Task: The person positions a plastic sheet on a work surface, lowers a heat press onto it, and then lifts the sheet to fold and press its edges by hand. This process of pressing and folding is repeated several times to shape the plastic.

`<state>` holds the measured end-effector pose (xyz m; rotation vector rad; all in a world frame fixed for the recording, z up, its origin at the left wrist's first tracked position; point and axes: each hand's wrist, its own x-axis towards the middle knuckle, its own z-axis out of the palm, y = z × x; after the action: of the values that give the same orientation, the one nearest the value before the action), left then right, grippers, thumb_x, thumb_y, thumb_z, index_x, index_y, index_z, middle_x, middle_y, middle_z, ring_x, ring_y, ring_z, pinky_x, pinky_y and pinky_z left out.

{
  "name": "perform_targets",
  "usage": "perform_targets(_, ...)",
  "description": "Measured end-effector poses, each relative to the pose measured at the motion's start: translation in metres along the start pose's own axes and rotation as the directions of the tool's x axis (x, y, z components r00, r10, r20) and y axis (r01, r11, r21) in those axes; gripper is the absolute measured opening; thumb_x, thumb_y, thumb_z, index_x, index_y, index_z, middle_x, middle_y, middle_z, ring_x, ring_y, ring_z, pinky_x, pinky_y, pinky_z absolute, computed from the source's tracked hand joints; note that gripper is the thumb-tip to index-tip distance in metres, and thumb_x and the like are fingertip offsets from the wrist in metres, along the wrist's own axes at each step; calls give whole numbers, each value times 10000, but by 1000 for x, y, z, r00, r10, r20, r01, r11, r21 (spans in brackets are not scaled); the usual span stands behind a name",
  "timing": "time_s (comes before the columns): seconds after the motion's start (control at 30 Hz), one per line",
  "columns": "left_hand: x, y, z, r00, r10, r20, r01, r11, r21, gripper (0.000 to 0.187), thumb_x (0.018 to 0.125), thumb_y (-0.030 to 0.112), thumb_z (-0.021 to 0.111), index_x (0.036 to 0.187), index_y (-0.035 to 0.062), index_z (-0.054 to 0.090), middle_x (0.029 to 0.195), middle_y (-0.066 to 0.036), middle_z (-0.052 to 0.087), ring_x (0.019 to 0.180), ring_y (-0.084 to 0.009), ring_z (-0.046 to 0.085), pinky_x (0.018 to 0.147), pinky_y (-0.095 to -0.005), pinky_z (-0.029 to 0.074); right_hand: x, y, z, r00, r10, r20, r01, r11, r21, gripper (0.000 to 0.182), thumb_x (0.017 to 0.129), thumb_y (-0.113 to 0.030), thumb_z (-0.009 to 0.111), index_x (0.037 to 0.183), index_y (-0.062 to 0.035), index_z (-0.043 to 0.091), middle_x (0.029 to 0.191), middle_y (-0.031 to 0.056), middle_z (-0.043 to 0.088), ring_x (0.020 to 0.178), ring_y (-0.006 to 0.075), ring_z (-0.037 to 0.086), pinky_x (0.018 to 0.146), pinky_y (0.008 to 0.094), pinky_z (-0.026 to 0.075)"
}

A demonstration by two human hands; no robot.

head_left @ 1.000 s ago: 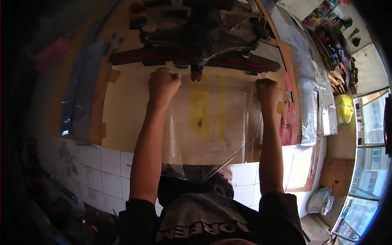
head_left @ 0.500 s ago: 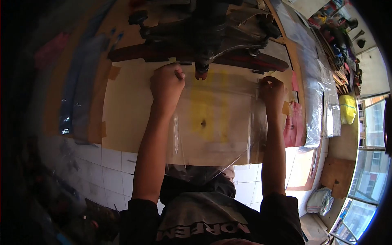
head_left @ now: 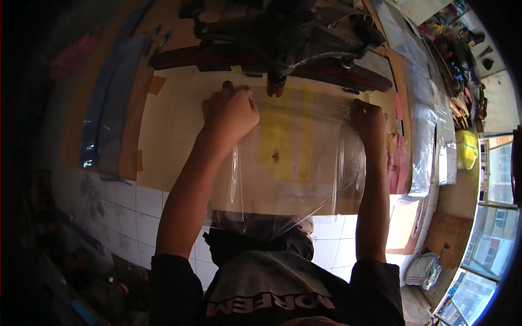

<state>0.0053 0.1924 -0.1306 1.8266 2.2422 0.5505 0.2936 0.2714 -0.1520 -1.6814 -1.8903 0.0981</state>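
A clear plastic sheet (head_left: 293, 190) lies over the pale board (head_left: 163, 130), its lower end hanging past the front edge. Yellow strips (head_left: 277, 130) show through it. Near the sheet's upper left corner is my left hand (head_left: 231, 108), fingers bent and pressed together; the film at its fingertips is too faint to make out. My right hand (head_left: 370, 119) pinches the sheet's upper right edge. Just beyond both hands runs a dark red bar (head_left: 348, 80) of a black machine (head_left: 277, 32).
Folded clear plastic (head_left: 424, 146) lies at the right, beside a pink piece (head_left: 398, 163). Blue-grey plastic (head_left: 117, 108) and pens (head_left: 157, 43) are on the left. A yellow bag (head_left: 466, 149) and a wooden board (head_left: 448, 239) stand farther right.
My left hand has moved slightly right, and its fingers have shifted. My right hand has moved slightly right and down, still at the sheet's edge. The whole view has shifted a little.
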Motion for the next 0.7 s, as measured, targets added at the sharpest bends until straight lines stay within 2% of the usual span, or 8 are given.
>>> perform_targets(0.07,-3,1,-2,999,35,16,-37,991,128,294,872,188,474,1078,103,666,1008,-241,594,851,-408,618,781,-449,504,-2,-9,-5,987,140,77,-137,990,-41,225,818,-189,563,935,-83,724,699,235,629,669,400,631,630,431,497)
perform_targets(0.1,-3,1,-3,999,36,16,-38,991,131,294,872,188,474,1078,103,666,1008,-241,594,851,-408,618,781,-449,504,-3,-6,-3,987,141,77,-139,990,-38,225,818,-189,563,935,-83,724,699,235,629,669,400,631,630,431,497)
perform_targets(0.17,-2,1,-5,998,24,62,-28,997,66,327,878,185,469,1143,105,643,983,-264,566,855,-423,611,786,-460,502,-4,-3,2,999,44,23,-43,998,-35,231,813,-170,561,967,-103,720,712,234,627,680,402,625,627,437,493)
perform_targets(0.27,5,-6,-1,997,80,6,-80,995,66,335,877,172,473,1166,110,629,946,-280,563,838,-413,614,783,-459,505,-4,-10,-1,996,81,47,-78,996,-48,236,808,-149,554,972,-100,717,748,238,626,699,399,621,623,444,489)
perform_targets(0.4,15,-13,9,987,139,-85,-134,989,65,312,873,159,509,1154,105,631,898,-255,563,760,-394,626,713,-447,526,2,-8,1,996,80,48,-77,995,-62,234,802,-123,549,962,-96,716,756,232,622,702,398,616,615,454,482)
perform_targets(0.47,12,-12,10,978,148,-149,-136,987,87,280,863,150,552,1122,102,648,847,-215,561,672,-372,628,626,-427,535,1,-7,2,992,98,84,-93,994,-56,228,800,-107,548,954,-85,715,754,230,618,709,398,613,620,460,476)
perform_targets(0.57,12,-15,15,962,191,-197,-166,977,134,244,863,165,568,1071,74,657,900,-209,542,651,-363,641,566,-409,549,1,-3,5,998,54,36,-53,998,-43,227,797,-98,549,954,-76,711,775,231,619,724,398,611,631,461,476)
perform_targets(0.7,17,-14,13,982,147,-120,-130,981,145,247,868,184,562,1063,73,665,933,-194,549,711,-368,645,602,-419,554,3,0,6,994,87,60,-85,996,-32,238,788,-79,564,975,-66,712,806,244,622,729,401,614,642,455,482)
